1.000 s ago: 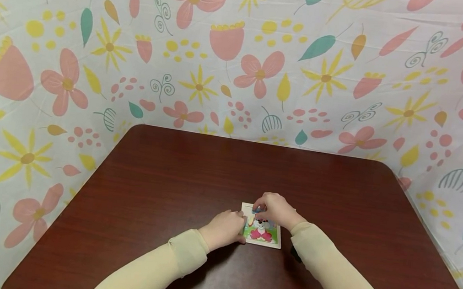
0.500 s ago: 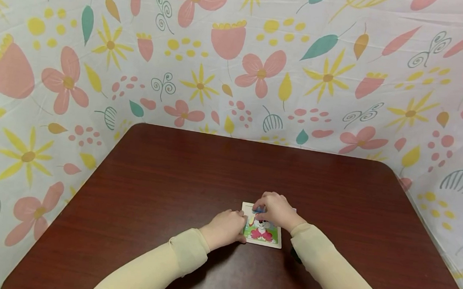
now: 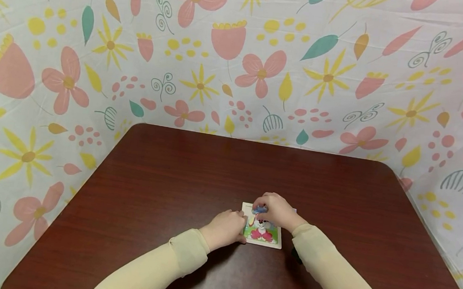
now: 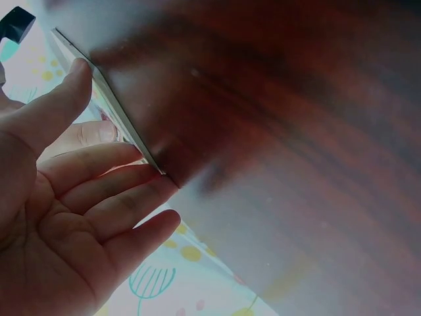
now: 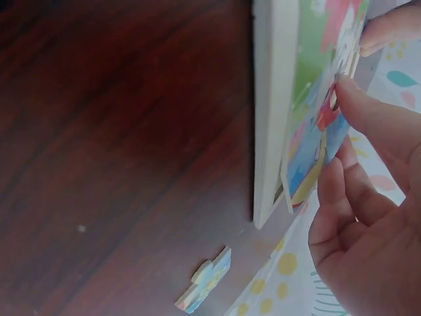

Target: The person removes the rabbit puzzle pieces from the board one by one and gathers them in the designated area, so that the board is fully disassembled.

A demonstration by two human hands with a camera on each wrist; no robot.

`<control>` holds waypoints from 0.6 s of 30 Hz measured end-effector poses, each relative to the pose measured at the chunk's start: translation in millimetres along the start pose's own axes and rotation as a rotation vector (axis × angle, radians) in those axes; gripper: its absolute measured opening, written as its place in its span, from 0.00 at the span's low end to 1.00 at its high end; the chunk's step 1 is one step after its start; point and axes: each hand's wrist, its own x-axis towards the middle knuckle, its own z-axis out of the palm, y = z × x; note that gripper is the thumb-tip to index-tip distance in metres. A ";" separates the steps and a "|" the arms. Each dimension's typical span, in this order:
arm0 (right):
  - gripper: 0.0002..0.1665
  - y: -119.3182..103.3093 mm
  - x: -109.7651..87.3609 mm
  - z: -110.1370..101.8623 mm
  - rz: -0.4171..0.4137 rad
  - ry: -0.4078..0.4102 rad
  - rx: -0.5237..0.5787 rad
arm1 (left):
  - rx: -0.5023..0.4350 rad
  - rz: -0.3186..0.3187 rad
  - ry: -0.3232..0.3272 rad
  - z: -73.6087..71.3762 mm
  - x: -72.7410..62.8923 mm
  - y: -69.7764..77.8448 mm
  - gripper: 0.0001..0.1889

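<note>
A small jigsaw puzzle board (image 3: 262, 244) with a pale frame lies on the table, showing a cartoon animal in pink on green. My left hand (image 3: 225, 228) rests along its left edge; in the left wrist view the thumb (image 4: 79, 76) and outstretched fingers touch that edge, spread apart. Over the board's far part, my right hand (image 3: 277, 209) pinches a blue puzzle piece (image 3: 259, 210) between thumb and fingers. The right wrist view shows this piece tilted, one edge raised above the frame. The right hand hides part of the picture.
A loose puzzle piece (image 5: 207, 282) lies on the dark wooden table (image 3: 196, 169) just beyond the board's far right corner, mostly behind the right hand in the head view. A flowered cloth (image 3: 238, 62) hangs behind the table and along its sides.
More of the blue piece shows between the right fingers, its tilt slightly changed. The left hand and the board stay in place. The head view shifted slightly at first.
</note>
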 end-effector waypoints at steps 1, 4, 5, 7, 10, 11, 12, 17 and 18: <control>0.09 0.4 -0.3 0.3 -0.007 0.005 0.003 | -0.003 0.000 -0.001 0.2 -0.1 0.0 0.26; 0.09 2.1 -1.3 1.3 -0.023 0.013 0.026 | -0.009 -0.003 -0.008 0.5 0.0 0.1 0.26; 0.09 2.5 -1.6 1.5 -0.023 0.012 0.037 | -0.010 -0.004 -0.010 0.5 0.1 0.1 0.26; 0.10 3.7 -1.9 2.1 -0.023 0.008 0.058 | -0.013 -0.006 -0.012 0.8 0.1 0.1 0.26; 0.10 5.3 -1.7 3.4 -0.020 0.009 0.074 | -0.014 -0.009 -0.012 1.0 0.2 0.1 0.26; 0.09 5.7 -1.5 3.8 -0.021 0.014 0.075 | -0.014 -0.009 -0.012 1.1 0.3 0.1 0.26; 0.10 6.2 -1.2 4.4 -0.022 0.020 0.071 | -0.013 -0.009 -0.011 1.2 0.3 0.1 0.26; 0.10 6.3 -0.4 5.7 -0.005 0.041 0.073 | -0.011 -0.010 -0.010 1.2 0.3 0.4 0.27; 0.10 6.1 -0.6 5.8 -0.003 0.044 0.071 | -0.011 -0.012 -0.011 1.2 0.2 0.4 0.27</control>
